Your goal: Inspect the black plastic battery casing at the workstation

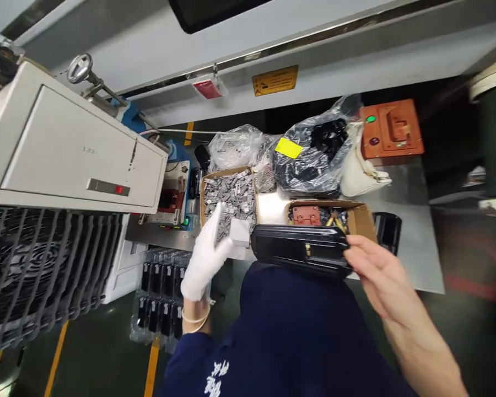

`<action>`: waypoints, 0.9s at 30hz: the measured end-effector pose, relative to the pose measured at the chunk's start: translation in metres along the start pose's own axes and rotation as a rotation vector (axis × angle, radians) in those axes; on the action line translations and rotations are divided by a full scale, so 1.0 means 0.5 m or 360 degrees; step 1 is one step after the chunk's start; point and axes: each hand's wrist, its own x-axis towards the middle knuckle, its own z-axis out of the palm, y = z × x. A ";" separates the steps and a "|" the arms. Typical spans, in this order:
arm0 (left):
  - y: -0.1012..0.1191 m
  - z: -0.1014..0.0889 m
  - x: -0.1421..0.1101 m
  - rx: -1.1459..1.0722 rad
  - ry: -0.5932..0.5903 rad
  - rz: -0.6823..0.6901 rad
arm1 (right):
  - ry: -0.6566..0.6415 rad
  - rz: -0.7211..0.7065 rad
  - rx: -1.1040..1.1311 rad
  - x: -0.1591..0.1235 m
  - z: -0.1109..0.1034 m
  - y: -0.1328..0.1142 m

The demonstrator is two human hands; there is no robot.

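Observation:
My right hand (pixel 378 270) is bare and grips the right end of a long black ribbed plastic housing (pixel 289 245), thumb on top. The housing lies level in front of my body, with a small yellowish spot on its face. My left hand (pixel 206 253), in a white glove, is held up with thumb and fingers apart and nothing in it. Just beyond that hand stands a carton of small grey metal parts (pixel 231 193). A small white box (pixel 240 230) sits at its near edge. Behind the housing, an open carton (pixel 362 223) contains a reddish-brown block (pixel 306 215) and other small parts.
A clear bag of black parts (pixel 306 160) with a yellow note lies at the back, beside a white pouch (pixel 361 171) and an orange box (pixel 392 129). A grey cabinet (pixel 74 143) stands left. Bagged black parts (pixel 161 292) sit low on the left.

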 end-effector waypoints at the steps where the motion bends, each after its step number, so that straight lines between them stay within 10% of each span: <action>1: 0.009 0.015 -0.002 0.0248 -0.0026 0.0245 | -0.0052 -0.0026 -0.0060 -0.002 0.003 0.003; 5: 0.032 0.101 0.005 0.1087 -0.0271 0.0956 | -0.0284 -0.0101 -0.0262 -0.017 0.016 0.006; 15: 0.027 0.171 0.059 0.0944 -0.0282 0.1028 | -0.0290 -0.0167 -0.0331 -0.041 0.015 -0.002; 19: 0.004 0.168 0.077 0.0550 -0.0420 0.0550 | -0.0365 -0.0145 -0.0645 0.039 -0.023 0.013; 24: -0.027 0.153 0.055 -0.0969 -0.0220 -0.0529 | 0.0211 0.0165 -0.1140 0.227 -0.108 0.093; 27: -0.014 0.158 0.031 -0.1441 -0.0200 -0.0607 | 0.0366 0.0498 -0.1419 0.308 -0.125 0.174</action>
